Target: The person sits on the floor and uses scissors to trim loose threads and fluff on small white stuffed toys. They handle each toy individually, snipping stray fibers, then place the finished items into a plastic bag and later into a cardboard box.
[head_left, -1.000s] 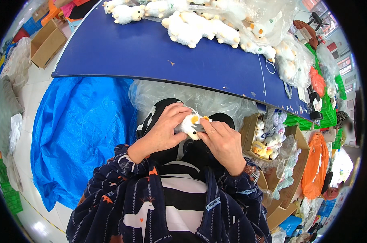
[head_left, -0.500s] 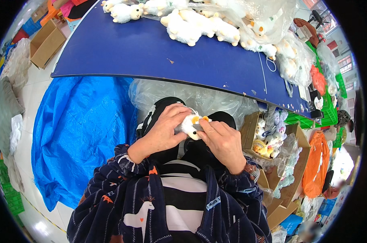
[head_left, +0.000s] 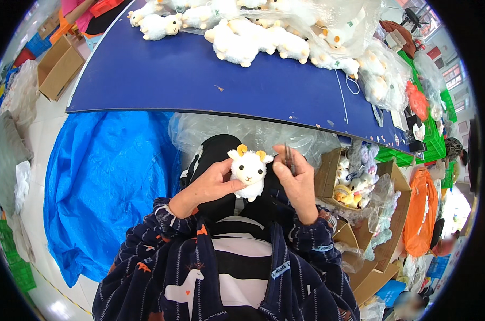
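A white plush sheep (head_left: 249,184) with yellow horns and black eyes sits upright above my lap, its face turned up toward me. My left hand (head_left: 211,186) is closed around its left side, the thumb lying across the front below the face. Just to the right of the toy, my right hand (head_left: 298,187) is closed on small metal thread snips (head_left: 289,159), whose narrow tips point up and away. The snips are apart from the sheep, and part of them is hidden by the fingers.
Beyond my knees stands a blue table (head_left: 173,80) with several white plush sheep (head_left: 232,45) along its far side, some under clear plastic. A blue plastic sheet (head_left: 109,187) bulges at my left. Cardboard boxes of plush toys (head_left: 355,182) stand at my right.
The sheep has been turned from its side to upright, face showing. My right hand has drawn away from it to the right, raising the snips. The view has shifted slightly.
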Demonstrator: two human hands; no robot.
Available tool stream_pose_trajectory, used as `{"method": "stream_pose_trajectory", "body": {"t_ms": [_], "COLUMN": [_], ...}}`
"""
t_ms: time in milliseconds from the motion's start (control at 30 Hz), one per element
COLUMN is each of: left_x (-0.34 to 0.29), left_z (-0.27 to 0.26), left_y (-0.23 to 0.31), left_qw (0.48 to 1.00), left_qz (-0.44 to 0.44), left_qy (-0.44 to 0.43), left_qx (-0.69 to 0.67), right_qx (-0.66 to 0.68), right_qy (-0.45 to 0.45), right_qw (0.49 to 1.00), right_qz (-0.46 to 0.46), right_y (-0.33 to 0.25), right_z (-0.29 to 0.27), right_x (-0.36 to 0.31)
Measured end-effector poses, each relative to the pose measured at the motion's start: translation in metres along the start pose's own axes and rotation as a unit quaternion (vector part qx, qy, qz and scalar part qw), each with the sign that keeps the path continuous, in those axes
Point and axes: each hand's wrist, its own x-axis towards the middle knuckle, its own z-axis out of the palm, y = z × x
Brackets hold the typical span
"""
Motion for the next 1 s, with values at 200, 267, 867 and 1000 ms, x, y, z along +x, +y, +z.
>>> {"method": "stream_pose_trajectory", "body": {"t_ms": [200,267,867,1000], "left_x": [-0.001,0.0,-0.118,-0.156], "left_z": [0.0,0.003,-0.104,-0.132], "left_y": [-0.013,-0.014,0.069,0.045], "left_qw": [0.998,0.994,0.872,0.534], "left_qz": [0.037,0.022,-0.033,-0.032], "left_qy": [-0.027,-0.02,0.427,0.581], "left_qx": [0.032,-0.102,0.236,0.614], "right_qx": [0.193,0.333,-0.327,-0.347], "right_qy": [-0.049,-0.049,0.014,0.086], "right_qw": [0.975,0.925,0.884,0.874], "right_qz": [0.099,0.175,-0.332,-0.329], "right_y": [0.009,0.012,-0.033,-0.045], "right_z": [0.018,0.02,0.009,0.025], "right_x": [0.007,0.015,0.1,0.162]}}
